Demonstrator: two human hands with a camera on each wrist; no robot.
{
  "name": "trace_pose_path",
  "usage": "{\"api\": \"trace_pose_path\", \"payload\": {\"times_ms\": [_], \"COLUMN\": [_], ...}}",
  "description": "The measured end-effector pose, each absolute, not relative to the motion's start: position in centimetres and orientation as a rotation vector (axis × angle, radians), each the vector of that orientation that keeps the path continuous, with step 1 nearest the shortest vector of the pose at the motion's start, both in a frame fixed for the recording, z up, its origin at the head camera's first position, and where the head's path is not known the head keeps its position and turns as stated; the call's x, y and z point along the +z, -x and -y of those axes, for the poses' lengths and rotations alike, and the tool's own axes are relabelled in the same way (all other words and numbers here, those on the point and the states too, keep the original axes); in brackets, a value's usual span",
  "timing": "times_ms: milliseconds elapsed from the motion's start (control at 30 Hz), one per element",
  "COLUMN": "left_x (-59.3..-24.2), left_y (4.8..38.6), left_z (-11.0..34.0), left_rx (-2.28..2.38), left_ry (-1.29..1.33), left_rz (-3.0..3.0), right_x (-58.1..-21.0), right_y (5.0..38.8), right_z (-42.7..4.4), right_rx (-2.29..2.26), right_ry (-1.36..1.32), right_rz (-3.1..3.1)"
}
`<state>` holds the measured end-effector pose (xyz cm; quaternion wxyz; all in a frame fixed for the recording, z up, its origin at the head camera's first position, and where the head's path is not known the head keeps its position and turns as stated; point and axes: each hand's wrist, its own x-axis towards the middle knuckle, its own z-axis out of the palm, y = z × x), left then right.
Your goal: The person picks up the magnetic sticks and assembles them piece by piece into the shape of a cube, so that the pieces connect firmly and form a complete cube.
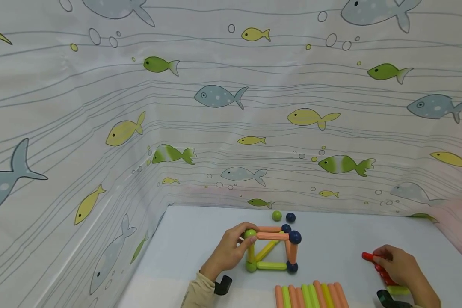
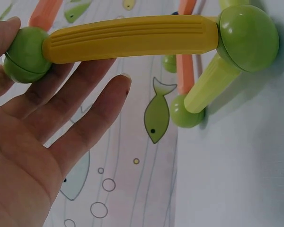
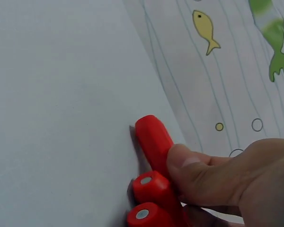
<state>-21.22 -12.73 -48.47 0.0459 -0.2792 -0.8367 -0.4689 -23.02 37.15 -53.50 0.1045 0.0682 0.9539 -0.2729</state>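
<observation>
My left hand (image 1: 228,248) holds the green ball (image 1: 250,233) at the upper left corner of a box-like frame of magnetic rods and balls. In the left wrist view, thumb and fingers grip that ball (image 2: 26,56), with a yellow rod (image 2: 132,40) running from it to another green ball (image 2: 248,39) on the table. Orange rods (image 1: 272,236) form the frame's top, joining dark blue balls (image 1: 294,237) on the right. Over on the right, my right hand (image 1: 398,264) pinches a red magnetic rod (image 3: 152,142) beside other red rods (image 3: 154,187).
A row of orange, green and yellow rods (image 1: 311,296) lies at the table's front. Behind the frame sit a loose green ball (image 1: 276,215) and a dark blue ball (image 1: 290,217). One yellow-green rod (image 1: 398,291) lies near the right wrist. Fish-patterned sheeting (image 1: 277,90) surrounds the white table (image 1: 208,218).
</observation>
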Motion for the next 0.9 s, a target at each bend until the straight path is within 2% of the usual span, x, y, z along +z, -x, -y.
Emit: {"api": "trace_pose_path", "payload": {"times_ms": [233, 467, 700, 900], "left_x": [-48.4, -48.2, -48.4, -48.5], "left_y": [21.1, 21.0, 21.1, 21.2], "left_z": [12.6, 12.6, 12.6, 12.7], "left_rx": [-1.429, -1.445, -1.454, -1.479], "left_ry": [0.857, 0.839, 0.842, 0.848], "left_rz": [2.566, 2.578, 2.576, 2.560], "right_x": [-51.1, -46.9, -44.6, -46.7], "right_y": [22.8, 21.3, 19.3, 18.2], "right_z": [-35.2, -28.9, -21.7, -15.5], "right_rx": [-0.882, -1.088, -1.392, -1.527], "right_ry": [-0.104, 0.089, 0.441, 0.564], "right_rz": [-3.072, -3.205, -2.674, -2.264]}}
